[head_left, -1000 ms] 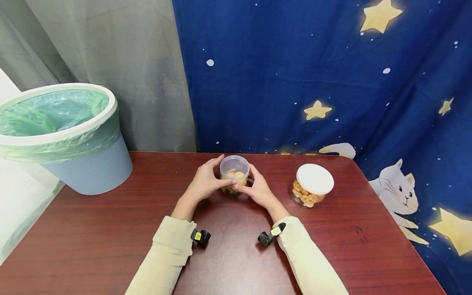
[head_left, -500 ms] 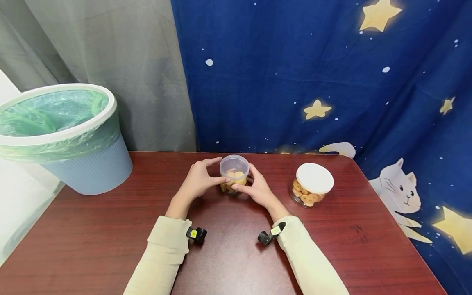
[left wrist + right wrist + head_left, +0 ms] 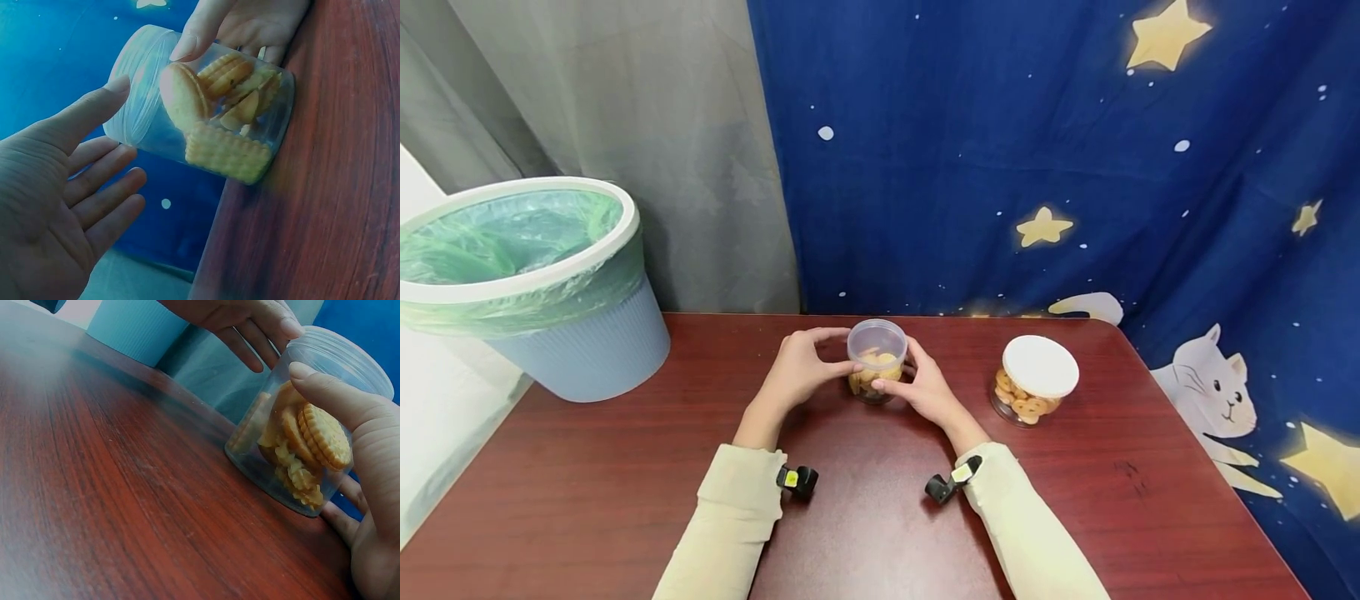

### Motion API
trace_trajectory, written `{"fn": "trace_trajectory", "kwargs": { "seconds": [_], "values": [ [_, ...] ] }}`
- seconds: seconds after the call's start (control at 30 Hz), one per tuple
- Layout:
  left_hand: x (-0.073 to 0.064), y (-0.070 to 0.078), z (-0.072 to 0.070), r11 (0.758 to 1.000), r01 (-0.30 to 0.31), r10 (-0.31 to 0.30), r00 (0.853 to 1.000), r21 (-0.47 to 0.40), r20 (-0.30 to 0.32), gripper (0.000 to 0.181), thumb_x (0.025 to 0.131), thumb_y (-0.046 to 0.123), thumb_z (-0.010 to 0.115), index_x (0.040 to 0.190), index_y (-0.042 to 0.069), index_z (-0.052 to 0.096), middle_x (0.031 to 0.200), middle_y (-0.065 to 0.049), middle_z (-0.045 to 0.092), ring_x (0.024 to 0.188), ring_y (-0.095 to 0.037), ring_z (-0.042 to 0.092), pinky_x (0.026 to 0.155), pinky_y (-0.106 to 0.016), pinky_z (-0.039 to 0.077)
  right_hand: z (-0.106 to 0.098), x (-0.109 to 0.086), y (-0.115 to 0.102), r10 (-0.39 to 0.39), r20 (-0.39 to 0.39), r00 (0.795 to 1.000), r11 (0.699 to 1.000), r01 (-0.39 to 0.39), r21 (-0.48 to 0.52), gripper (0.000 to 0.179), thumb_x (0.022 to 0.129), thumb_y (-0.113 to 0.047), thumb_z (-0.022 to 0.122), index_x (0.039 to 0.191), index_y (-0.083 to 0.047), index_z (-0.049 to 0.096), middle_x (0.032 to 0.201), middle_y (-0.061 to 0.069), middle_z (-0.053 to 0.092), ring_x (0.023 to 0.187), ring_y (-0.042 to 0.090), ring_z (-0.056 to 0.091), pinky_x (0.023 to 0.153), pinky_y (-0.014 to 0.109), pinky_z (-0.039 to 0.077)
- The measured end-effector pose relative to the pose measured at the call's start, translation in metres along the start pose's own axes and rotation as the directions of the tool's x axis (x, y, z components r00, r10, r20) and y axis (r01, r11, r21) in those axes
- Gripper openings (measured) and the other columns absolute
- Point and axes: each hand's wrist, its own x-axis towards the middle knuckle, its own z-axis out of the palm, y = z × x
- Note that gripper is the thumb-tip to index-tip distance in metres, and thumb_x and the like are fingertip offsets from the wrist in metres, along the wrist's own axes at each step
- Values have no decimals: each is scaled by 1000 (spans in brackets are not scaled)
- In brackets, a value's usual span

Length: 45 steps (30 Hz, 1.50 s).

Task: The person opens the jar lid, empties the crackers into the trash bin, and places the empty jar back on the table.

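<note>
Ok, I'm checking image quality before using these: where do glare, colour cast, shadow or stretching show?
Head view: pale glare on the table at bottom middle; the bin looks stretched at the left edge. Left wrist view: bluish cast over the left hand, dark shadow beside the jar. Right wrist view: hazy sheen at upper left.

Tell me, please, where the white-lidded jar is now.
In the head view, the white-lidded jar stands on the table, to the right of the right hand and clear jar.
</note>
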Motion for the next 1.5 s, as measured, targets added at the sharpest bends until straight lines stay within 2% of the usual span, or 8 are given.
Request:
{"fn": "trace_trajectory", "kwargs": {
  "seconds": [0.13,0.3,0.43,0.53,0.77,1.07,1.3,1.5],
  "values": [
    [1,-2,3,1000,-8,8,1000,-21,-11,59,77,35,88,129,12,69,128,-8,72,123,-27,64,103,-51,50,-1,-3,-13,1,5,1000,1000,-1,2,80,82,-3,80,151,-4,40,141,24,58,132,36,54,114,55,40],
    [2,0,10,999,-1,1,1000,-39,-6,75,76,35,89,139,9,61,138,-12,64,124,-31,63,99,-47,55,-2,-9,-35,-14,13,1000,1000,14,-5,76,83,-5,80,149,0,41,139,24,59,130,36,56,112,55,42],
    [3,2,16,998,-24,24,1000,-61,-2,85,74,32,91,146,6,53,141,-16,59,124,-35,62,96,-46,56,-3,-11,-36,-14,15,1000,1000,14,-1,76,84,-5,79,149,0,41,140,24,58,131,36,55,113,55,42],
    [4,4,20,998,-39,39,999,-57,-5,91,74,31,91,149,5,48,144,-17,56,127,-33,60,98,-46,55,-3,-10,-35,-8,17,1000,1000,8,2,76,84,-5,79,150,-1,40,141,24,58,132,36,54,113,55,41],
    [6,8,32,998,-18,16,1000,-58,-22,98,73,34,91,153,6,42,146,-16,53,126,-31,58,104,-47,52,-1,2,2,-11,-8,1000,999,11,-41,78,83,-8,81,150,-12,42,142,16,59,133,30,54,113,52,43],
    [5,12,46,995,62,-66,997,-74,-45,108,72,47,88,157,10,34,153,-14,47,133,-33,53,108,-53,47,-2,-8,-30,-23,18,1000,999,23,-43,77,83,-1,77,150,2,39,139,27,58,131,38,55,111,53,44],
    [4,14,47,995,88,-90,994,-41,-57,107,70,53,88,156,13,37,150,-12,50,129,-32,56,105,-53,49,-1,0,-2,4,5,1000,1000,-4,-22,81,82,-2,79,152,-8,39,144,22,56,136,34,52,115,50,41],
    [4,17,41,994,107,-106,993,10,-50,108,68,60,86,155,16,40,151,-10,51,132,-31,55,105,-54,49,-1,1,2,-25,-8,1000,999,25,-28,78,82,-3,80,150,-10,42,142,19,58,134,32,54,112,51,44]
  ]
}}
